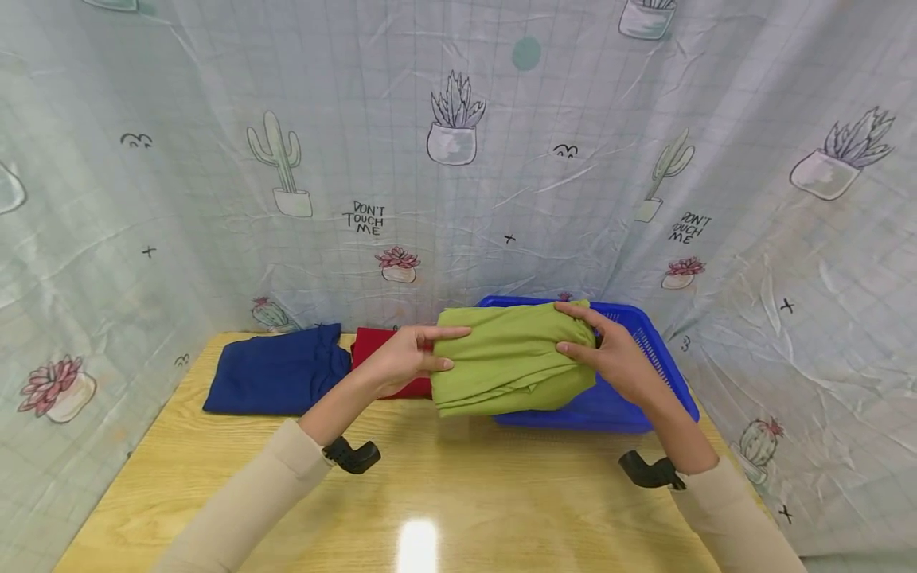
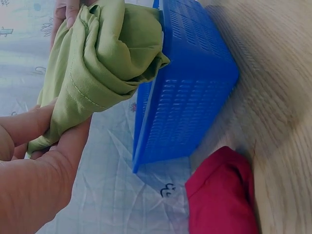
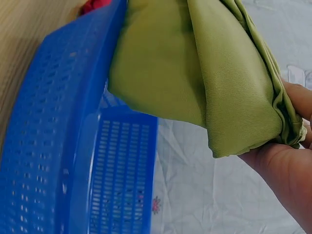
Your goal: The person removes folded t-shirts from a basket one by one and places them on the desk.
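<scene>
A folded green cloth (image 1: 512, 358) is held up between both hands, over the left part of a blue plastic basket (image 1: 673, 374). My left hand (image 1: 404, 358) grips its left end, thumb and fingers on either side of the fabric. At the opposite end my right hand (image 1: 609, 358) pinches the cloth, with the thumb on the near face. In the left wrist view the green cloth (image 2: 92, 63) shows a stitched hem and bunched layers. A loose flap of the green cloth (image 3: 156, 63) hangs by the basket's rim in the right wrist view.
On the wooden table (image 1: 458, 493), a folded navy cloth (image 1: 272, 370) lies at the back left. Beside it is a folded red cloth (image 1: 368, 346), partly hidden by my left hand. A printed curtain (image 1: 458, 215) stands behind the table and along its sides.
</scene>
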`<action>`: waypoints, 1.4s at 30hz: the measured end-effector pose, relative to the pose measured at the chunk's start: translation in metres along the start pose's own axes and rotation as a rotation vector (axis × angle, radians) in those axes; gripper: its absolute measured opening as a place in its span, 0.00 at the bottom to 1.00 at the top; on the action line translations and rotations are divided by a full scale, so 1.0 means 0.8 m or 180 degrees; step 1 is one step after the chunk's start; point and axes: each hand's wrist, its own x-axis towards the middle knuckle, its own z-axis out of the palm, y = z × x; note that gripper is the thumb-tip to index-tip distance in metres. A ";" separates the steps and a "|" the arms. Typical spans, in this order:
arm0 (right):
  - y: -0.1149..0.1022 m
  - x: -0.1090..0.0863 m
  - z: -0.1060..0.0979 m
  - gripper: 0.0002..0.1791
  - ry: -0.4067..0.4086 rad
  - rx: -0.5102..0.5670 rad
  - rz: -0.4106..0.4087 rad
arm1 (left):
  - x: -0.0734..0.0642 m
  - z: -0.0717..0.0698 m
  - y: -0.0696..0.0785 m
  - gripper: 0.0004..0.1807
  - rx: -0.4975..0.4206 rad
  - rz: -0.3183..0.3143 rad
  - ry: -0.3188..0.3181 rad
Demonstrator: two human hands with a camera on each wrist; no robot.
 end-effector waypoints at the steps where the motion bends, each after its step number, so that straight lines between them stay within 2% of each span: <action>1: -0.002 -0.001 0.002 0.35 0.0008 -0.0015 -0.0017 | -0.003 -0.001 0.000 0.32 0.0022 0.0017 -0.0001; 4: -0.008 -0.006 0.009 0.35 -0.0004 0.0025 -0.0053 | -0.014 -0.004 0.000 0.32 0.0050 0.0023 -0.0031; 11: -0.022 -0.014 0.029 0.34 -0.0112 0.0215 -0.0106 | -0.045 -0.013 0.002 0.32 0.0158 -0.0051 0.0073; 17: -0.028 -0.016 0.054 0.34 -0.0162 0.0157 -0.0339 | -0.071 -0.023 0.000 0.33 0.0167 -0.0215 0.0174; 25: -0.028 -0.009 0.088 0.34 -0.0192 0.0314 -0.0540 | -0.098 -0.040 -0.005 0.32 0.0345 -0.0186 0.0307; 32: -0.029 0.001 0.119 0.34 -0.0169 0.0377 -0.0597 | -0.118 -0.059 -0.011 0.31 0.0536 -0.0241 0.0461; 42: -0.030 0.010 0.165 0.33 -0.0256 0.0509 -0.0538 | -0.146 -0.082 -0.021 0.29 0.0595 -0.0441 0.0735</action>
